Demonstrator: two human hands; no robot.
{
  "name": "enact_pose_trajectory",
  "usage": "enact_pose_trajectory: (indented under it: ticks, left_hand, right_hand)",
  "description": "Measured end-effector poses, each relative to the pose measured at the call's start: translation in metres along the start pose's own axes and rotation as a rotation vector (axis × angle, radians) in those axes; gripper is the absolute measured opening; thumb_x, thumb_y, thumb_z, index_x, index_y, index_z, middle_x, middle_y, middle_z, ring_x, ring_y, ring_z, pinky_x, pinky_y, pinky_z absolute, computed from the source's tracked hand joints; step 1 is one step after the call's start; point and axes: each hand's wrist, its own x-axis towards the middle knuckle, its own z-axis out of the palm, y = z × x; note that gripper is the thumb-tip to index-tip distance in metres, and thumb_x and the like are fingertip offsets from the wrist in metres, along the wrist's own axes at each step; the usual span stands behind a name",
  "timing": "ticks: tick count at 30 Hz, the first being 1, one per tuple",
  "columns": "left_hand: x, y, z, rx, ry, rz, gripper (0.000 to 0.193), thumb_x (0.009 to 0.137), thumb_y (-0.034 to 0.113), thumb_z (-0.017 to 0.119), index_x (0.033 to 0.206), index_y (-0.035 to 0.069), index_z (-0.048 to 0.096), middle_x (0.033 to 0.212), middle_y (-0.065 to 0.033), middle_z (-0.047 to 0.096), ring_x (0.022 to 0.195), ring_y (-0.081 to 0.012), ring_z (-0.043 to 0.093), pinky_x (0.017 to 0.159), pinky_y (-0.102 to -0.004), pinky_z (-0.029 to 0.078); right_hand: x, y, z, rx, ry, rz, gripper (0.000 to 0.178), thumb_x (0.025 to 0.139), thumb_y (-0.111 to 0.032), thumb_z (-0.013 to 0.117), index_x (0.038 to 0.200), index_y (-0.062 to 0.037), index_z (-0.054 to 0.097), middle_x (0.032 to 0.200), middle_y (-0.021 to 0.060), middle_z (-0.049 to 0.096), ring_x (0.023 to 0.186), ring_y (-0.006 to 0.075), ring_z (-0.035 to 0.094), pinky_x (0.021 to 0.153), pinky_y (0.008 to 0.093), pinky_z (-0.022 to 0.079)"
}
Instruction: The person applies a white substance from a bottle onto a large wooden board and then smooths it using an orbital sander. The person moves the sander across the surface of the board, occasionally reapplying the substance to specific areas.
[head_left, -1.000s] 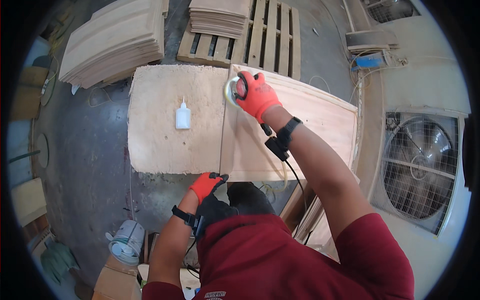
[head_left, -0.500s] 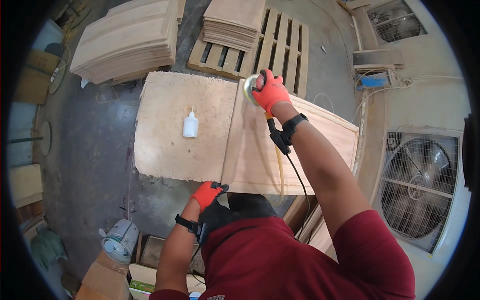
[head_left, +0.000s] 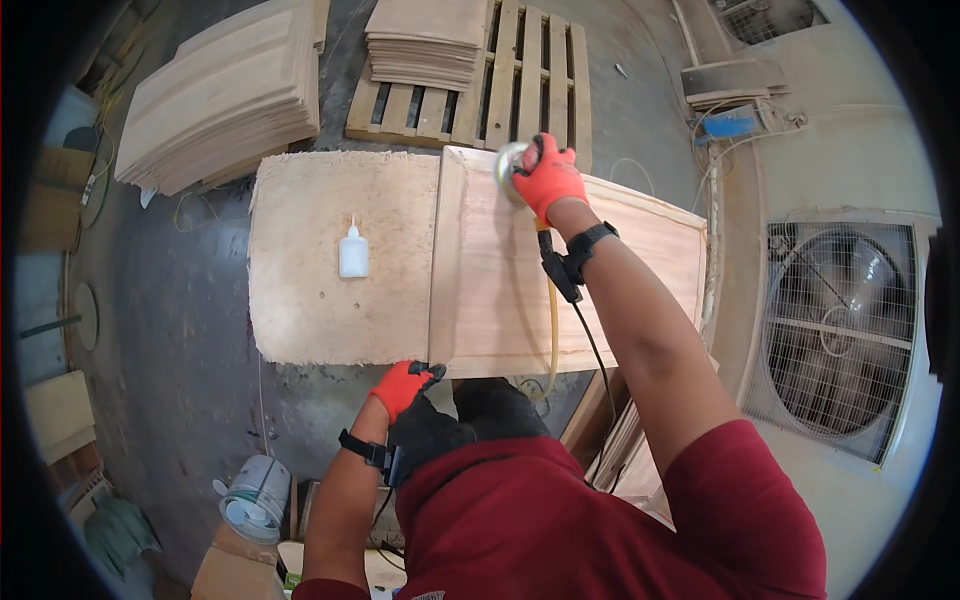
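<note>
My right hand (head_left: 550, 185), in a red glove with dark fingertips, is closed round a round orbital sander (head_left: 509, 172). The sander's disc lies over the far rail of a framed wooden panel (head_left: 600, 270), near its far left corner. A yellow hose (head_left: 553, 330) runs from the tool down across the panel. At the panel's near left corner is my left hand (head_left: 405, 387), also gloved in red, its fingers closed on the edge. A white squeeze bottle (head_left: 353, 253) with a pointed nozzle stands or lies on the rough-edged board (head_left: 300, 310) left of the panel.
Stacked panels (head_left: 225, 100) are on the far left. A wooden pallet (head_left: 550, 85) beyond the board bears another panel stack (head_left: 425, 45). A large caged fan (head_left: 835, 335) is at the right wall, and a bucket (head_left: 255, 490) stands at lower left. A black cable hangs from my right wrist.
The sander has moved right along the panel's far edge, off the left end rail. My left hand stays at the near corner. The whole view has shifted somewhat.
</note>
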Motion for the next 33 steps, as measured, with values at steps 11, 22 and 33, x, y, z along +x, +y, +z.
enact_pose_trajectory:
  ticks: [11, 22, 33]
  left_hand:
    - [-0.004, 0.003, -0.006, 0.077, -0.014, -0.015, 0.030, 0.099, 0.027, 0.064, 0.103, -0.003, 0.069, 0.092, -0.0121, 0.071, 0.083, -0.0205, 0.063, 0.077, -0.0372, 0.051]
    - [-0.009, 0.016, -0.008, 0.015, -0.071, -0.063, 0.027, 0.099, 0.023, 0.064, 0.096, -0.003, 0.070, 0.082, -0.0065, 0.067, 0.077, -0.0154, 0.059, 0.070, -0.0328, 0.049]
    - [-0.004, -0.011, -0.022, 0.077, -0.082, -0.142, 0.048, 0.102, 0.041, 0.065, 0.100, -0.007, 0.068, 0.097, -0.0143, 0.073, 0.086, -0.0192, 0.066, 0.080, -0.0338, 0.055]
  right_hand:
    - [-0.026, -0.056, 0.024, -0.001, -0.037, -0.215, 0.055, 0.086, -0.033, 0.074, 0.134, -0.0217, 0.050, 0.136, 0.0237, 0.047, 0.109, 0.0440, 0.067, 0.092, 0.0525, 0.057]
    - [0.004, 0.055, -0.029, -0.005, -0.010, 0.102, 0.066, 0.085, -0.037, 0.076, 0.141, -0.0211, 0.046, 0.143, 0.0237, 0.044, 0.111, 0.0434, 0.067, 0.096, 0.0477, 0.056]
    - [0.034, 0.172, -0.077, 0.018, 0.019, 0.239, 0.060, 0.087, -0.036, 0.076, 0.135, -0.0178, 0.046, 0.140, 0.0229, 0.045, 0.114, 0.0409, 0.066, 0.097, 0.0456, 0.056]
